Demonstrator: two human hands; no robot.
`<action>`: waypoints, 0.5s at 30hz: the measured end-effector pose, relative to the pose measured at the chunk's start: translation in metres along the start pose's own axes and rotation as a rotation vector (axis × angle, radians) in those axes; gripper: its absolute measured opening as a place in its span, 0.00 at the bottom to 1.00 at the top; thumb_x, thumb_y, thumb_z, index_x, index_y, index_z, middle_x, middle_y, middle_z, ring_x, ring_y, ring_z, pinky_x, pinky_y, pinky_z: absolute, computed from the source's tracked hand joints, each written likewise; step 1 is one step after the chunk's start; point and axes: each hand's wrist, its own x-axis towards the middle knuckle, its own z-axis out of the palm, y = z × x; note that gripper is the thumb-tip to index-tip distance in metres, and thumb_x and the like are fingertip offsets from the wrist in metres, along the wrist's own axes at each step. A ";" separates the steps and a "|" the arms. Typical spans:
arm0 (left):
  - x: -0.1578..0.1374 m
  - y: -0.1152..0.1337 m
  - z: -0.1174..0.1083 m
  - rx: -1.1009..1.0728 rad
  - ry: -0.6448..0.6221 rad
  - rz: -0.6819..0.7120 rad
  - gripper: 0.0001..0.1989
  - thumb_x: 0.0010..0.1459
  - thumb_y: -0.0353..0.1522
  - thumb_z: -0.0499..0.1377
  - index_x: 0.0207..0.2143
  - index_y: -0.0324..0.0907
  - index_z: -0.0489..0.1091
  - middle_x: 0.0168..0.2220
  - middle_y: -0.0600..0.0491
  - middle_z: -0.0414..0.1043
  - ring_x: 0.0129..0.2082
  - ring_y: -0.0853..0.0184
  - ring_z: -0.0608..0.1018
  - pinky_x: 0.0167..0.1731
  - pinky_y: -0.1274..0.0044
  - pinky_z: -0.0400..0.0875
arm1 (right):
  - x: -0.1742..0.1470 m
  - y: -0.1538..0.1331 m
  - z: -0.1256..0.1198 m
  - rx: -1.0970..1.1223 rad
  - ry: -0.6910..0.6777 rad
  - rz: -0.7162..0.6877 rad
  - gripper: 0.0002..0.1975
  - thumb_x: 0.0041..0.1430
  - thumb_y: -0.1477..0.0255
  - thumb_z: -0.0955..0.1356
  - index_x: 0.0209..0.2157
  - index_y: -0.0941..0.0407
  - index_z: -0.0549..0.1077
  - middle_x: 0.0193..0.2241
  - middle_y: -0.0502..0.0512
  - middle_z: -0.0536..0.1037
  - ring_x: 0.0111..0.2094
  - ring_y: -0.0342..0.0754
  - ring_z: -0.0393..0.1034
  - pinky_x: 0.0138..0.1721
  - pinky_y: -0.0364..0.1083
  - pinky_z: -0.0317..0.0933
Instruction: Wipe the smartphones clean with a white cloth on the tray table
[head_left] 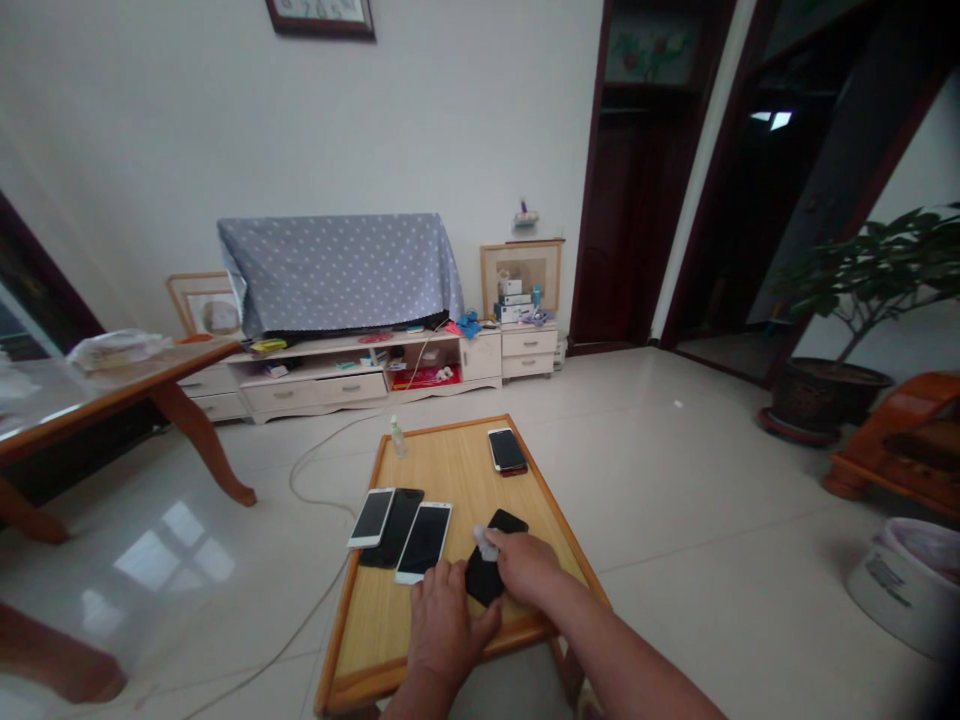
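Note:
A black phone (481,578) lies at a slant on the small wooden table (457,450). My right hand (531,568) is closed on a crumpled white tissue (486,543) and presses it against the phone's surface. My left hand (444,618) rests at the table's near side, fingers stretched out, its thumb at the phone's lower end. Just beyond those fingers is a white phone with a dark screen (424,542). To its left, another white phone (372,517) partly overlaps a larger black phone (396,530).
Near the far right corner, a white-edged phone (508,450) lies on a reddish one. A small clear bottle (398,438) stands at the far left edge. A cable (294,470) runs over the floor. A white bucket (911,580) and a potted plant (825,395) stand right.

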 end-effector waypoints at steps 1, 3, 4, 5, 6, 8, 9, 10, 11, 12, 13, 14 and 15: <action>0.000 0.000 0.000 -0.003 0.007 0.005 0.27 0.55 0.48 0.58 0.52 0.42 0.71 0.46 0.46 0.71 0.49 0.54 0.71 0.49 0.66 0.59 | 0.003 0.005 -0.006 0.003 0.011 0.051 0.26 0.64 0.70 0.59 0.63 0.41 0.66 0.51 0.55 0.79 0.49 0.54 0.75 0.46 0.48 0.63; -0.001 -0.001 0.001 -0.009 0.014 0.006 0.28 0.55 0.48 0.58 0.52 0.41 0.71 0.47 0.45 0.71 0.49 0.53 0.71 0.50 0.66 0.58 | 0.004 0.013 -0.014 0.000 0.028 0.100 0.27 0.65 0.72 0.58 0.64 0.44 0.65 0.52 0.58 0.79 0.50 0.54 0.74 0.47 0.48 0.63; -0.001 -0.001 0.002 -0.011 0.014 0.005 0.28 0.55 0.48 0.58 0.52 0.41 0.71 0.47 0.45 0.71 0.49 0.54 0.70 0.50 0.66 0.58 | 0.002 0.015 -0.015 -0.004 0.028 0.097 0.27 0.65 0.72 0.58 0.64 0.44 0.65 0.51 0.59 0.79 0.50 0.54 0.75 0.47 0.48 0.63; -0.002 0.000 0.002 -0.010 0.013 0.002 0.28 0.55 0.48 0.59 0.52 0.41 0.71 0.47 0.45 0.71 0.49 0.54 0.70 0.50 0.66 0.58 | -0.002 0.014 -0.013 -0.009 0.023 0.080 0.26 0.65 0.71 0.58 0.63 0.44 0.67 0.50 0.58 0.80 0.49 0.54 0.75 0.46 0.48 0.63; -0.002 0.000 0.002 -0.005 0.016 -0.006 0.28 0.54 0.48 0.59 0.52 0.41 0.71 0.47 0.45 0.71 0.49 0.54 0.70 0.50 0.66 0.58 | -0.008 0.011 -0.009 -0.015 0.014 0.045 0.25 0.65 0.70 0.59 0.61 0.43 0.69 0.49 0.58 0.80 0.48 0.55 0.76 0.45 0.48 0.63; -0.001 0.002 0.001 0.011 0.021 -0.028 0.27 0.54 0.47 0.60 0.51 0.42 0.71 0.47 0.46 0.71 0.49 0.54 0.70 0.49 0.67 0.58 | -0.021 0.005 0.002 -0.027 -0.008 -0.069 0.22 0.65 0.67 0.60 0.57 0.40 0.72 0.45 0.56 0.82 0.45 0.56 0.76 0.43 0.48 0.63; -0.001 0.003 0.000 0.018 0.021 -0.041 0.26 0.54 0.47 0.60 0.51 0.42 0.71 0.46 0.46 0.71 0.49 0.54 0.70 0.49 0.67 0.58 | -0.026 0.003 0.007 -0.031 -0.019 -0.125 0.21 0.64 0.66 0.61 0.56 0.40 0.73 0.44 0.55 0.82 0.45 0.56 0.77 0.43 0.48 0.63; -0.001 0.004 -0.001 0.019 0.019 -0.049 0.25 0.54 0.47 0.60 0.50 0.42 0.72 0.46 0.46 0.71 0.49 0.54 0.70 0.49 0.66 0.58 | -0.029 0.003 0.010 -0.033 -0.023 -0.160 0.21 0.64 0.66 0.62 0.55 0.39 0.74 0.44 0.54 0.82 0.44 0.56 0.77 0.42 0.48 0.63; -0.001 0.004 -0.002 0.013 0.011 -0.049 0.25 0.54 0.47 0.59 0.50 0.42 0.72 0.46 0.46 0.71 0.49 0.54 0.70 0.50 0.66 0.58 | -0.030 0.005 0.011 -0.032 -0.019 -0.162 0.21 0.63 0.66 0.62 0.55 0.39 0.73 0.44 0.54 0.82 0.45 0.56 0.77 0.43 0.48 0.63; -0.001 0.004 -0.003 0.004 0.002 -0.043 0.26 0.54 0.47 0.59 0.50 0.42 0.72 0.46 0.46 0.71 0.49 0.54 0.70 0.50 0.66 0.58 | -0.029 0.010 0.010 -0.031 -0.008 -0.132 0.22 0.64 0.67 0.61 0.56 0.39 0.73 0.45 0.54 0.82 0.46 0.56 0.76 0.43 0.48 0.63; -0.002 0.003 -0.004 -0.006 -0.005 -0.036 0.27 0.54 0.48 0.59 0.51 0.42 0.71 0.46 0.46 0.71 0.49 0.54 0.70 0.50 0.66 0.58 | -0.026 0.015 0.007 -0.030 0.009 -0.077 0.23 0.64 0.68 0.60 0.58 0.39 0.71 0.47 0.54 0.82 0.46 0.55 0.76 0.44 0.48 0.63; -0.002 0.003 -0.004 -0.016 -0.010 -0.029 0.28 0.54 0.48 0.60 0.52 0.42 0.71 0.47 0.46 0.71 0.50 0.54 0.70 0.50 0.66 0.58 | -0.022 0.022 0.003 -0.029 0.025 -0.013 0.24 0.65 0.69 0.59 0.60 0.40 0.69 0.48 0.55 0.81 0.48 0.55 0.76 0.45 0.47 0.63; -0.002 0.002 -0.005 -0.023 -0.012 -0.023 0.28 0.54 0.48 0.60 0.52 0.41 0.71 0.47 0.45 0.71 0.50 0.54 0.70 0.51 0.66 0.58 | -0.019 0.028 -0.002 -0.029 0.036 0.042 0.25 0.66 0.70 0.58 0.62 0.41 0.68 0.50 0.56 0.80 0.49 0.54 0.75 0.46 0.47 0.63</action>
